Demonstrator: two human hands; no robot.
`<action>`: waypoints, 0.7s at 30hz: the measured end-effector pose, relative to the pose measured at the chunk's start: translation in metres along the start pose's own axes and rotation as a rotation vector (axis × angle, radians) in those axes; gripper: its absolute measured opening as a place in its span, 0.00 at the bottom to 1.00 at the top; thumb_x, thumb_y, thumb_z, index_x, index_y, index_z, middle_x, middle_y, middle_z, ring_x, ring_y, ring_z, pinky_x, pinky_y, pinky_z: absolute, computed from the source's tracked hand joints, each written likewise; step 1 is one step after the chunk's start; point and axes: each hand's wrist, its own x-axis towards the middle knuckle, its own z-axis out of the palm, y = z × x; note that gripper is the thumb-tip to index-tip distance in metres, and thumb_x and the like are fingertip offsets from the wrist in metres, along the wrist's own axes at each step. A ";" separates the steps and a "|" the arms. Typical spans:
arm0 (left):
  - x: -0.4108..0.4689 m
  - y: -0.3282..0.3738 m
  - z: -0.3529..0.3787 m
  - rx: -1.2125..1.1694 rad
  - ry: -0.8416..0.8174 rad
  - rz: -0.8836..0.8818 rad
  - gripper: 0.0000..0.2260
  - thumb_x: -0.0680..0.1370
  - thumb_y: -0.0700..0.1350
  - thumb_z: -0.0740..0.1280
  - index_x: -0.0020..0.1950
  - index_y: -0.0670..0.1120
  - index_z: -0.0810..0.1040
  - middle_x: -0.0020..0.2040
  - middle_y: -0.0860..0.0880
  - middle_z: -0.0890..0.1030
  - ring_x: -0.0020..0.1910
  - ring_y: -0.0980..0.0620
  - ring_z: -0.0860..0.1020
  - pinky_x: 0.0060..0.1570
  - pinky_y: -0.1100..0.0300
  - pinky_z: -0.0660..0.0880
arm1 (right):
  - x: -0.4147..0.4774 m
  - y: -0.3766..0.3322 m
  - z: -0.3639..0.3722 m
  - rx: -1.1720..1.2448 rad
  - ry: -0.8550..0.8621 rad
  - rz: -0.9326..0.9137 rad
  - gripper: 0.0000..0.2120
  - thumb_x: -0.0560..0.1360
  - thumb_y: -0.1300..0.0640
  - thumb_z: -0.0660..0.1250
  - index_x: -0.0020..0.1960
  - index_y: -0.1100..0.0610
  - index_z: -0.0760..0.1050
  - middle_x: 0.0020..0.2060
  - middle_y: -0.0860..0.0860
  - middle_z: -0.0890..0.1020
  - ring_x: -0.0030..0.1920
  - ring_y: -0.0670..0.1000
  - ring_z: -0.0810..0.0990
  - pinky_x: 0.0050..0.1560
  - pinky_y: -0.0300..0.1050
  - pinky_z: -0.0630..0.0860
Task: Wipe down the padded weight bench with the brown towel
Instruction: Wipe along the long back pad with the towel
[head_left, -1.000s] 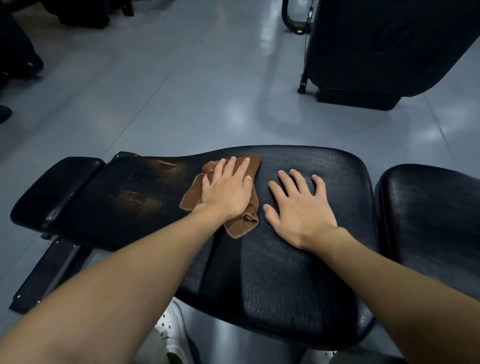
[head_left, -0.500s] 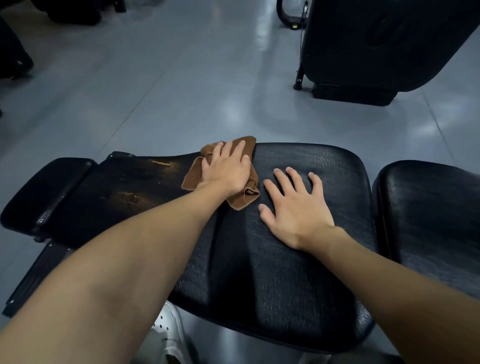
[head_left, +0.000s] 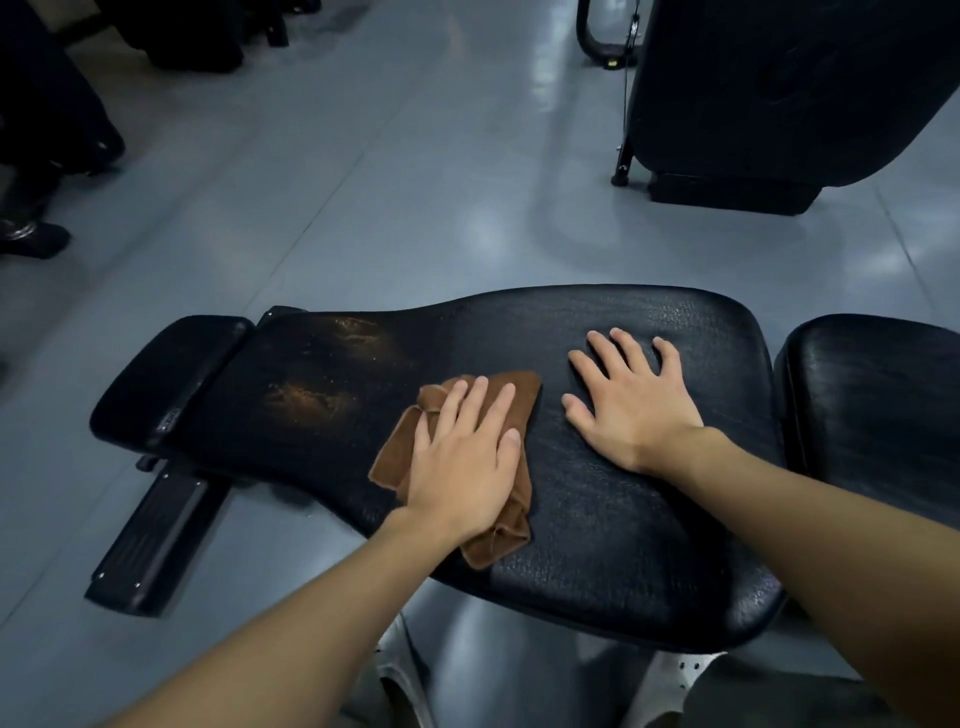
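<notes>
The black padded weight bench runs left to right across the view, with brownish worn patches on its narrower left part. A crumpled brown towel lies on the pad near its middle. My left hand presses flat on the towel with fingers straight. To its right, my right hand rests flat on the bare pad, fingers spread, apart from the towel.
A second black pad adjoins the bench on the right, and a small headrest pad sits at the left end. A black footplate lies on the grey floor below. Another black machine stands behind; dark shoes at far left.
My left hand has drawn the towel back from the far edge of the pad toward me. My right hand stays planted on the pad.
</notes>
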 end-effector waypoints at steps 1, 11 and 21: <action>-0.008 -0.002 0.001 -0.002 -0.007 0.001 0.24 0.83 0.57 0.46 0.80 0.59 0.48 0.81 0.56 0.48 0.79 0.55 0.42 0.76 0.42 0.49 | -0.001 0.000 0.000 -0.009 -0.006 0.004 0.31 0.78 0.36 0.40 0.78 0.48 0.54 0.80 0.51 0.53 0.79 0.54 0.47 0.74 0.66 0.44; -0.074 -0.024 0.002 0.033 -0.057 0.032 0.28 0.77 0.61 0.34 0.78 0.63 0.42 0.80 0.59 0.43 0.78 0.58 0.37 0.77 0.48 0.47 | 0.026 -0.029 -0.006 0.033 -0.080 -0.031 0.31 0.79 0.36 0.41 0.79 0.46 0.49 0.80 0.51 0.48 0.79 0.56 0.41 0.73 0.67 0.39; 0.014 -0.032 -0.005 0.005 -0.023 -0.043 0.24 0.83 0.57 0.45 0.79 0.62 0.46 0.81 0.57 0.46 0.79 0.55 0.41 0.76 0.43 0.47 | 0.025 -0.032 0.003 -0.007 -0.038 -0.039 0.32 0.79 0.36 0.39 0.79 0.46 0.48 0.80 0.52 0.47 0.79 0.57 0.41 0.73 0.68 0.38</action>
